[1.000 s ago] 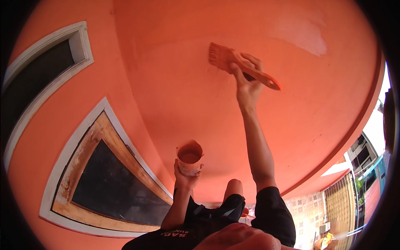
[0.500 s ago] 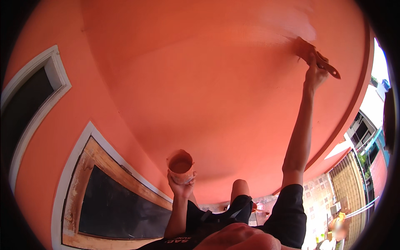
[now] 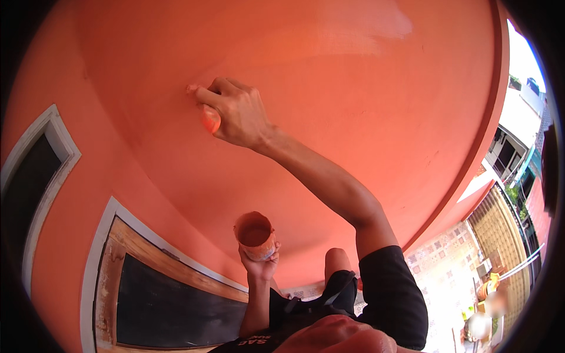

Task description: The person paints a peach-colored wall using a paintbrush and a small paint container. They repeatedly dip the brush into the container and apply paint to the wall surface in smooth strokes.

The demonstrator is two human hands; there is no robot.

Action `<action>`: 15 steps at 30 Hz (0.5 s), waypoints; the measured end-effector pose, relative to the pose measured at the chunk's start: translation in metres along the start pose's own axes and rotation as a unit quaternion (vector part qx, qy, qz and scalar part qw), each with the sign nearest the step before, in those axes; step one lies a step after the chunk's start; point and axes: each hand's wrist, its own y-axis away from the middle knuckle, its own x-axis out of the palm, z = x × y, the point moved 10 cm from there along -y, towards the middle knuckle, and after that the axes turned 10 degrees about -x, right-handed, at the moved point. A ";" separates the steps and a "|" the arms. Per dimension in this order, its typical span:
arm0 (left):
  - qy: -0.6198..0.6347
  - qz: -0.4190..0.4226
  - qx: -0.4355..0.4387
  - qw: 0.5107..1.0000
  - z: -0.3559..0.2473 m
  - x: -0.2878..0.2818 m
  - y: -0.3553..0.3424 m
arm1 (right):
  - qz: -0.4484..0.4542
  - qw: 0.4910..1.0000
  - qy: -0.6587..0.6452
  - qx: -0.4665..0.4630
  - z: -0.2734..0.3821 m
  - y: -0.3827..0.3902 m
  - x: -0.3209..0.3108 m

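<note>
My right hand (image 3: 240, 115) is stretched up to the orange wall (image 3: 329, 153), its fingers closed round a paintbrush (image 3: 210, 119) coated in orange paint. The handle end points back toward me, and a bit of the brush shows past the fingertips; my hand hides most of its bristles, so contact with the wall is hard to judge. Lower down, my left hand (image 3: 261, 267) grips an orange paint pot (image 3: 257, 246) from below and the side. The pot tilts toward me, with its open mouth and darker inside showing. A paler patch (image 3: 382, 23) marks the upper wall.
To the left are a white-framed window (image 3: 70, 150) and a wooden-framed dark pane (image 3: 176, 297). The wall ends at a raised edge (image 3: 497, 88) on the right. Beyond it lie patterned floor tiles (image 3: 438, 259), a slatted bamboo-like screen (image 3: 500, 226) and orange and green items.
My right hand has swept the brush from the upper right across to the left part of the wall. The view has shifted slightly, while my left hand keeps the pot nearly in place.
</note>
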 end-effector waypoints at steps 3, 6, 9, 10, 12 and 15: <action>-0.009 -0.018 0.002 1.000 -0.003 -0.004 0.008 | -0.097 0.990 -0.077 0.066 -0.044 0.004 -0.040; -0.026 -0.018 0.013 0.999 -0.015 -0.006 0.019 | -0.206 0.955 -0.092 0.192 -0.141 0.048 -0.146; -0.022 -0.056 0.033 0.998 -0.026 -0.017 0.024 | -0.336 0.920 0.081 0.182 -0.197 0.100 -0.298; -0.016 -0.075 0.037 0.996 -0.028 -0.022 0.029 | -0.327 0.907 0.164 0.208 -0.210 0.114 -0.341; -0.011 -0.040 0.029 0.999 -0.028 -0.019 0.029 | -0.287 0.867 0.314 0.259 -0.223 0.136 -0.395; -0.007 -0.007 0.016 1.000 -0.021 -0.016 0.019 | -0.213 0.823 0.447 0.278 -0.208 0.122 -0.411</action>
